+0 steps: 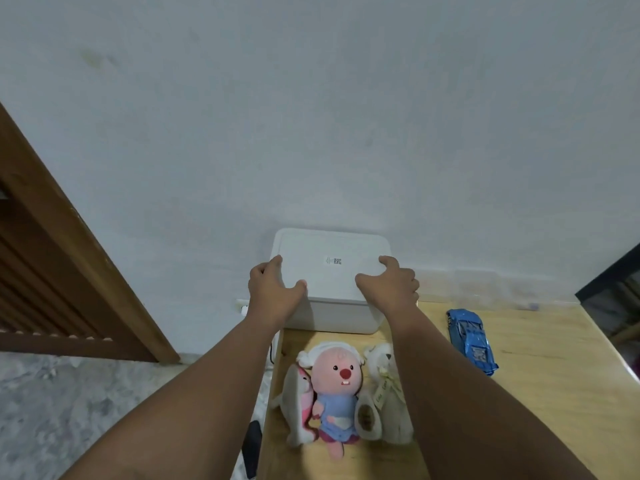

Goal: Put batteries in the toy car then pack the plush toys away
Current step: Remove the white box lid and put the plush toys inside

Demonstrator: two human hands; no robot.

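A white lidded storage box (334,308) stands at the back of the wooden table against the wall. My left hand (272,289) grips the lid's left edge and my right hand (391,282) grips its right edge; the lid (332,261) sits closed. In front of the box lie three plush toys side by side: a grey and pink shark (298,403), a pink beaver in a blue dress (337,389), and a cream bear (384,393), partly hidden by my right forearm. A blue toy car (471,339) rests on the table to the right.
The wooden table (540,403) ends just left of the plush toys, with patterned floor below. A brown wooden door frame (69,254) stands at the left. A dark object (251,445) lies on the floor by the table edge. Dark furniture (616,282) sits at the far right.
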